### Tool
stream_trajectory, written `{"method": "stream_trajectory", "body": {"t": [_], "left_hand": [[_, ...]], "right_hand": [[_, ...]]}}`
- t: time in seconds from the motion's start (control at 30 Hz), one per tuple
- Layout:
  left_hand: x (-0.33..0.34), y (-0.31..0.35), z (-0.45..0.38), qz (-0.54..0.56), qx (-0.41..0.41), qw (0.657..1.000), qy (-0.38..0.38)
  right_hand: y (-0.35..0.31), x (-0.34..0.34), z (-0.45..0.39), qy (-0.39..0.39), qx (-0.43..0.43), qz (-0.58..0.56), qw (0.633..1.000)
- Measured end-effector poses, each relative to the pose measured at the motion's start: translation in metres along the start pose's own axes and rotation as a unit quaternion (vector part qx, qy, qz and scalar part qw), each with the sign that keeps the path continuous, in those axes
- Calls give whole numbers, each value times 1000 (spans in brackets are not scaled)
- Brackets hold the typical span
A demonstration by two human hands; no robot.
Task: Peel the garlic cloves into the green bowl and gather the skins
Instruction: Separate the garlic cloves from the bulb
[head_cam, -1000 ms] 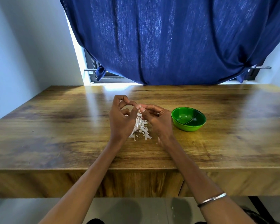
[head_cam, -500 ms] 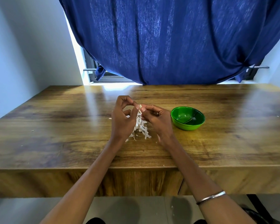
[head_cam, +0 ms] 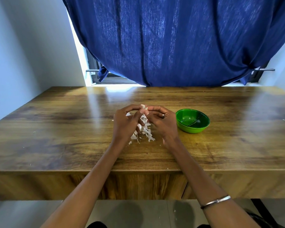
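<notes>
Both hands, left hand and right hand, pinch one garlic clove, half hiding the skins.

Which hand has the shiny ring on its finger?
The right hand, the one beside the green plastic bowl, wears the silver ring. The left hand shows no ring.
</notes>
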State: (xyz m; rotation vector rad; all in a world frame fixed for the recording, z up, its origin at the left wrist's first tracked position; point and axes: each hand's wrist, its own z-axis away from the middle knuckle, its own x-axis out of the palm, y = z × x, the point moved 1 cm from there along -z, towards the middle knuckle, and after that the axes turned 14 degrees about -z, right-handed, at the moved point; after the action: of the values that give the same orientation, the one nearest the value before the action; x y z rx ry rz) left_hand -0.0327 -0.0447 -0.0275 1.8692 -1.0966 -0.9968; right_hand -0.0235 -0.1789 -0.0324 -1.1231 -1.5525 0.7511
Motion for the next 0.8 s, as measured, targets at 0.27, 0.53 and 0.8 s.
{"method": "stream_trajectory", "body": {"t": [0.27,0.53,0.8], "left_hand": [[-6,-2,0,47,-63,997,-6],[-5,-2,0,23,-45,999,7],[-2,-4,-2,14,-29,999,-30]], "right_hand": [[2,-2,-2,-23,-17,27,999],[2,0,0,-44,36,23,998],[1,1,1,-18,21,23,999]]}}
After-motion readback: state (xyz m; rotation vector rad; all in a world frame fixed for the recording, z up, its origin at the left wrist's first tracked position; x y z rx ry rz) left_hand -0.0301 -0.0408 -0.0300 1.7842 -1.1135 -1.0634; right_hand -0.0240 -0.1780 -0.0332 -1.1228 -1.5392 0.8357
